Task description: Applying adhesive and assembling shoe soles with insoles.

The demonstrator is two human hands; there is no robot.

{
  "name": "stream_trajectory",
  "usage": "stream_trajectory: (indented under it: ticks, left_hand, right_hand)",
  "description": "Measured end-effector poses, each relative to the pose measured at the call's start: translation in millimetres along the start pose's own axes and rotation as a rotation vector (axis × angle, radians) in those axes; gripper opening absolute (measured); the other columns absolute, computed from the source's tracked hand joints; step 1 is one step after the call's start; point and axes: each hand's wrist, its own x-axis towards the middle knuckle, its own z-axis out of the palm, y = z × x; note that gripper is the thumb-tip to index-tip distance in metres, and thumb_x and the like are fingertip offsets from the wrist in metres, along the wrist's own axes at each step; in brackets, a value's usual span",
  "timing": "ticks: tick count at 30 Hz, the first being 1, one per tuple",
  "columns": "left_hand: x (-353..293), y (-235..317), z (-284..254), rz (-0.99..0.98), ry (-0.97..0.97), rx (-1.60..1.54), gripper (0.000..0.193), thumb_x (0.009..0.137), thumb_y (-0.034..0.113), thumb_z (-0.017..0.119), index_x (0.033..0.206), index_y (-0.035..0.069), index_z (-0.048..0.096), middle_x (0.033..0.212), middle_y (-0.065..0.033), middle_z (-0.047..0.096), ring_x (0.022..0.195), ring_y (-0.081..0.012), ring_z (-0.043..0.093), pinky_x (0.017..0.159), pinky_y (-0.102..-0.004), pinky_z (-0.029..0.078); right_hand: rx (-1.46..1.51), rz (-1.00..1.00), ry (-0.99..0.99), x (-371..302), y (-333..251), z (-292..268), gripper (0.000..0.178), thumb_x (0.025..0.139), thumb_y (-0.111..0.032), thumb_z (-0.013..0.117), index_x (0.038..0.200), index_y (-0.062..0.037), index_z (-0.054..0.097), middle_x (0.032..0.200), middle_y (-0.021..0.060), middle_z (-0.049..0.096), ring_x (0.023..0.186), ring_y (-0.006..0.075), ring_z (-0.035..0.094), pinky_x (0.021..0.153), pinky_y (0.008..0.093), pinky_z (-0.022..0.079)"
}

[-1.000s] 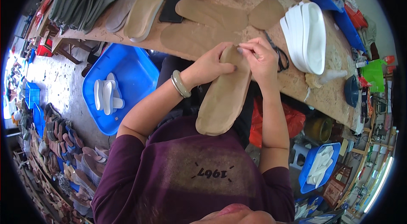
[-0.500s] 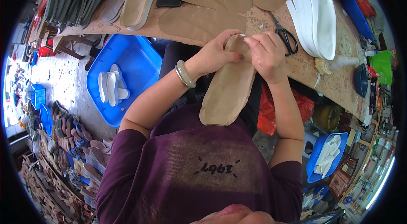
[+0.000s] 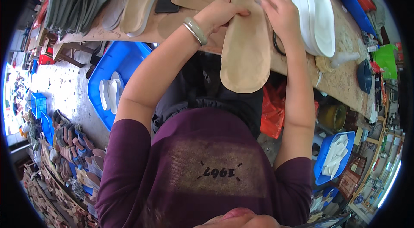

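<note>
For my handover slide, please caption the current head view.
Left grip holding a tan insole, right grip by its far end, white insoles stacked on the workbench.

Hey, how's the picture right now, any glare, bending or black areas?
Head view: the table's near edge curves and the corners go black; head view: the floor at left glares white, the light tube at lower right is bright; head view: the tan insole is evenly lit.

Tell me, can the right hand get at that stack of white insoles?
Probably yes: the right hand is close beside the white stack, with nothing visible between, though busy at the upper end of the tan insole.
</note>
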Motion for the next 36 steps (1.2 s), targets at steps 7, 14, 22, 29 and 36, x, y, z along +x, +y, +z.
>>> stream_trajectory:
  ticks: [7,14,22,29,36]
  left_hand:
    - [30,-29,-32,-0.007,0.054,-0.238,0.042,0.085,0.01,0.065,0.125,0.007,0.053,0.107,-0.0073,0.064,0.091,-0.0147,0.065,0.074,-0.0309,0.056]
    - [-19,-9,-30,-0.007,0.177,-0.293,0.048,0.094,0.043,0.057,0.123,0.006,0.054,0.105,-0.0075,0.06,0.089,-0.0168,0.062,0.077,-0.0289,0.051]
    - [-76,-41,-48,0.285,-0.008,-0.564,0.04,0.097,0.028,0.055,0.129,0.004,0.053,0.116,-0.005,0.063,0.104,-0.0138,0.062,0.091,-0.0348,0.051]
    - [-96,-57,-56,0.178,0.002,-0.752,0.034,0.1,0.025,0.048,0.124,0.002,0.055,0.112,-0.0065,0.066,0.099,-0.0145,0.065,0.087,-0.0291,0.054]
    - [-101,-70,-61,0.062,0.026,-0.795,0.031,0.1,0.018,0.044,0.122,0.0,0.056,0.111,-0.0077,0.066,0.098,-0.0151,0.065,0.087,-0.029,0.054]
  right_hand:
    - [-0.001,-0.362,-0.404,-64,-94,-33,0.049,0.067,-0.015,0.079,0.113,-0.0079,0.063,0.115,0.0095,0.065,0.111,0.0276,0.06,0.097,0.0391,0.046]
    - [0.742,0.419,0.367,-74,-66,-45,0.033,0.08,-0.009,0.076,0.108,0.0021,0.063,0.104,0.0081,0.068,0.093,0.0191,0.065,0.084,0.0326,0.051]
    - [1.557,0.695,0.537,-89,-28,-21,0.045,0.085,-0.016,0.07,0.125,-0.0009,0.053,0.121,0.0094,0.061,0.113,0.0246,0.058,0.1,0.0427,0.045]
    - [1.651,0.914,0.571,-112,-15,-2,0.037,0.092,-0.021,0.062,0.124,-0.0039,0.054,0.125,0.0089,0.06,0.118,0.0261,0.055,0.102,0.047,0.043]
    - [1.674,0.91,0.596,-114,-27,3,0.037,0.097,-0.029,0.055,0.125,-0.0057,0.054,0.126,0.0086,0.06,0.118,0.0263,0.056,0.101,0.0484,0.044]
